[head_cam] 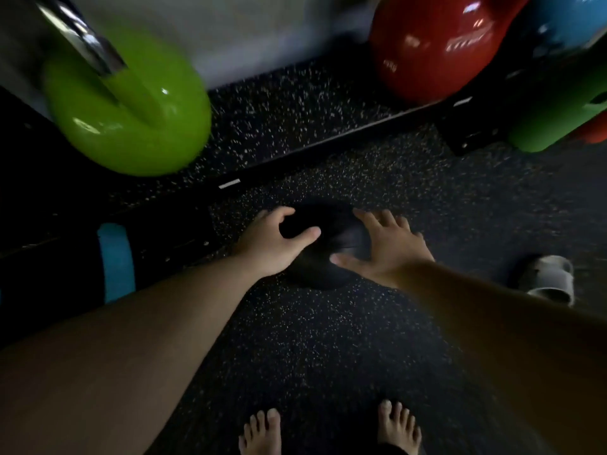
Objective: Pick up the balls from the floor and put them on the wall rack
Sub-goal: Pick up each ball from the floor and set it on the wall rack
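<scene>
Now, starting at the upper left of the frame, a chrome bar (82, 37) slants down onto a glossy green ball (131, 106), which is blurred and sits against the pale wall. Below it, at the left edge, a bright blue band (116, 261) wraps a black shape that is too dark to make out. A black rail (295, 149) runs diagonally across the speckled rubber floor (328, 339) from lower left to upper right. On to the centre: the left hand (276, 244) is on the left side of the black ball (325, 244), with its fingers curled over the far edge and its thumb laid across the top. The ball is low at the floor in the middle of the frame, just on the near side of the rail. Whether it rests on the floor or is just clear of it, I cannot tell in this dim light. The right hand (387, 247) is pressed against the ball's right side, fingers spread wide and fairly straight, thumb pointing in toward the other hand. Two bare feet (261, 431) stand at the bottom edge. At upper right, a shiny red ball (437, 44) sits beside a blue ball (571, 21), with another green ball (558, 119) just beneath. At the right edge, a white slipper (548, 277) lies on the floor, well apart from the hands.
</scene>
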The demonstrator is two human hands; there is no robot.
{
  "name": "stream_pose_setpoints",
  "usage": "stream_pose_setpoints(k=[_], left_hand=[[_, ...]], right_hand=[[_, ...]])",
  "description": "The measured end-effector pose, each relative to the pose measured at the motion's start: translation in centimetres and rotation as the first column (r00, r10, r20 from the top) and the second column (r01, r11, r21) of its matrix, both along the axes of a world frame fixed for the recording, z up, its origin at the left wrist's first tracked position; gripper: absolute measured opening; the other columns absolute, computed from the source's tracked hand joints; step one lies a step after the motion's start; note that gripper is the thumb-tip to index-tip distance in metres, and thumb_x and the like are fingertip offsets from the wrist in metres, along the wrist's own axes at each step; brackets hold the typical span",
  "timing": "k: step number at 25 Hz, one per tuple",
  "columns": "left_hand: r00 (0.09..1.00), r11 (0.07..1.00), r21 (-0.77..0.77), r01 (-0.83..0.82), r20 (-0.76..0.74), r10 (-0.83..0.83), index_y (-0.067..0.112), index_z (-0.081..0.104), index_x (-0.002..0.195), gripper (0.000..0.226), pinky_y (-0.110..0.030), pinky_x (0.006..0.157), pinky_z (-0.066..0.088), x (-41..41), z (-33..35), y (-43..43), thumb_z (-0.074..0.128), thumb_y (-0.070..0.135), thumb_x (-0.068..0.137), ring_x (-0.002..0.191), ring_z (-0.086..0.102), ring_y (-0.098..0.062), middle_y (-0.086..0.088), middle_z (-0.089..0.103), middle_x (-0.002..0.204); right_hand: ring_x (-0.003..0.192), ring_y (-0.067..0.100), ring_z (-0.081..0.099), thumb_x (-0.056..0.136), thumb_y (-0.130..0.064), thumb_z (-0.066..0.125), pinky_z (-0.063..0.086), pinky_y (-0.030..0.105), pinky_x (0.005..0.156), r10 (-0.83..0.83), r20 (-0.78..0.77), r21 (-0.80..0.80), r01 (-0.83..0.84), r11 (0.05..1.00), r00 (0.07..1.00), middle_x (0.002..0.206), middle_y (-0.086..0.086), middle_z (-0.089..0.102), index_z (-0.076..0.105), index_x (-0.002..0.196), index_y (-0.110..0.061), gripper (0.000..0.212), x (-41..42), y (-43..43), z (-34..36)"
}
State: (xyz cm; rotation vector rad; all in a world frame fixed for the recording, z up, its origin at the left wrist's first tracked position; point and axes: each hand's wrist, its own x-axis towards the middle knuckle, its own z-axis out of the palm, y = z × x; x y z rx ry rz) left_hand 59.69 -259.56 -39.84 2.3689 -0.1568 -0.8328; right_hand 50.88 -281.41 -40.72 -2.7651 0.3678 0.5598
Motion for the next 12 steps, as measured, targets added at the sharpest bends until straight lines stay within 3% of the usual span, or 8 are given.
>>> stream_pose_setpoints(k=[4, 7, 9, 12], left_hand=[[0.936, 0.941, -0.045, -0.335, -0.133, 0.327, 0.034, 0.04, 0.162, 0.114, -0.038, 0.105, 0.04, 1.5, -11.2, -0.7, 0.056, 0.094, 0.067, 0.147, 0.048, -0.029, -0.004, 0.042, 0.167], [0.871, 0.883, -0.062, -0.466, -0.206, 0.445, 0.033, 0.038, 0.164, 0.116, -0.046, 0.114, 0.042, 2.7, -16.1, -1.0, 0.052, 0.097, 0.068, 0.147, 0.049, -0.03, -0.005, 0.044, 0.168], [0.842, 0.857, -0.076, -0.51, -0.248, 0.479, 0.036, 0.039, 0.163, 0.117, -0.053, 0.108, 0.046, 3.4, -18.0, -1.6, 0.051, 0.1, 0.065, 0.142, 0.052, -0.03, -0.003, 0.047, 0.166], [0.741, 0.79, -0.096, -0.606, -0.429, 0.516, 0.041, 0.046, 0.158, 0.136, -0.058, 0.097, 0.047, 3.7, -19.4, -2.6, 0.05, 0.111, 0.04, 0.136, 0.056, -0.033, -0.001, 0.054, 0.16]], right_hand=[[0.144, 0.038, 0.029, 0.056, -0.109, 0.033, 0.041, 0.067, 0.103, -0.067, -0.004, 0.089, 0.067, 0.994, 0.998, 0.164, 0.004, 0.022, 0.006, 0.158, -0.043, 0.124, 3.6, -0.8, -10.8], [0.146, 0.039, 0.026, 0.052, -0.111, 0.036, 0.041, 0.069, 0.104, -0.13, 0.034, 0.19, 0.121, 0.974, 0.991, 0.166, 0.003, 0.019, 0.005, 0.157, -0.048, 0.127, 6.3, -1.0, -14.7], [0.147, 0.041, 0.023, 0.048, -0.111, 0.038, 0.039, 0.068, 0.107, -0.155, 0.036, 0.232, 0.143, 0.962, 0.987, 0.167, 0.003, 0.017, 0.006, 0.158, -0.048, 0.13, 7.5, -1.4, -16.0], [0.148, 0.043, 0.023, 0.045, -0.109, 0.047, 0.033, 0.064, 0.113, -0.242, -0.023, 0.316, 0.237, 0.919, 0.97, 0.166, 0.005, 0.019, 0.008, 0.159, -0.048, 0.135, 8.3, -2.1, -17.6]])
